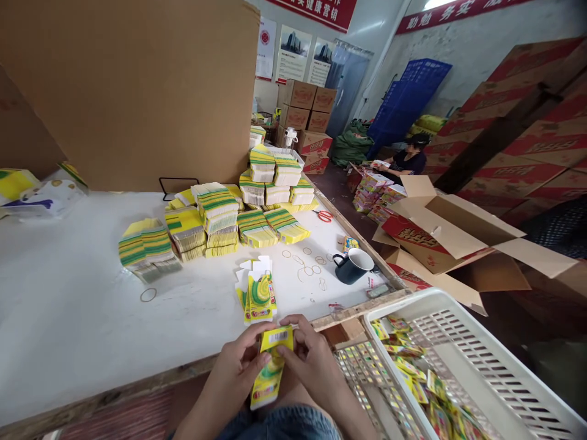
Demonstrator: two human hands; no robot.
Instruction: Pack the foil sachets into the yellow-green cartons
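Between my two hands, over my lap at the table's front edge, is a yellow and green printed carton (274, 370) with a barcode on its upper end. My left hand (241, 362) pinches its left side, thumb on the front. From the right, my right hand (308, 351) grips it near the top, its thumb pressed below the barcode. Just beyond my hands lie a few overlapping flat cartons (261, 296) of the same print, white flaps pointing away. Whether anything is inside the held carton cannot be seen.
Bundled carton stacks (220, 214) stand mid-table. Rubber bands (316, 269), red scissors (325, 216) and a dark mug (352, 266) lie to the right. A white basket (495, 360) holds several filled packs. Open cardboard boxes (440, 226) and a seated person (409, 160) are beyond.
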